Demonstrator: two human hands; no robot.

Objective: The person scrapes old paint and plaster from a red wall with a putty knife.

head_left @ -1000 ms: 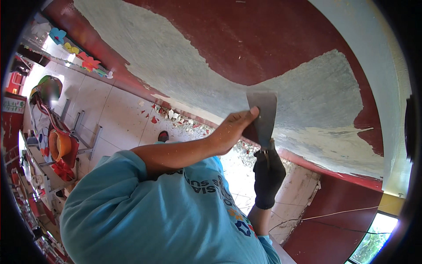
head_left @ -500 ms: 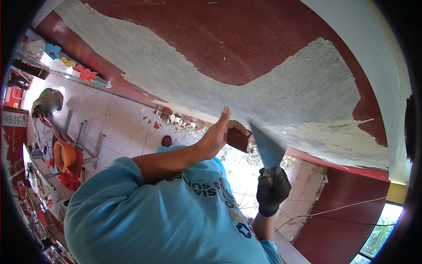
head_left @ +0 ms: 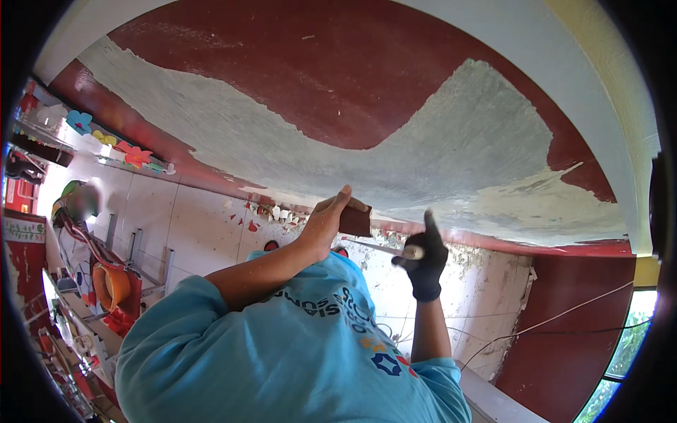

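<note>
My bare left hand (head_left: 323,229) grips a flat, dark reddish-brown rectangular piece (head_left: 356,222), its thumb raised along the near side of the wall. I cannot make out what kind of piece it is. In my right hand (head_left: 425,264), gloved in black, is a putty knife (head_left: 374,246); its blade shows edge-on, pointing left to just below the brown piece. One finger of that hand stretches up toward the wall. In front of both hands runs a maroon wall (head_left: 317,77) with a wide, smooth grey patch (head_left: 282,141) of filler or bare plaster.
Paint flakes (head_left: 281,213) lie along the wall's foot on the white tiled floor (head_left: 201,225). At left, a person (head_left: 77,204) is beside an orange container (head_left: 111,287) and metal-legged furniture. Cables (head_left: 525,337) cross at right, near a window (head_left: 627,352).
The putty knife has turned from blade-up to edge-on, pointing left. Both hands have shifted; the left, with the brown piece, moved left and slightly down, and the right moved up.
</note>
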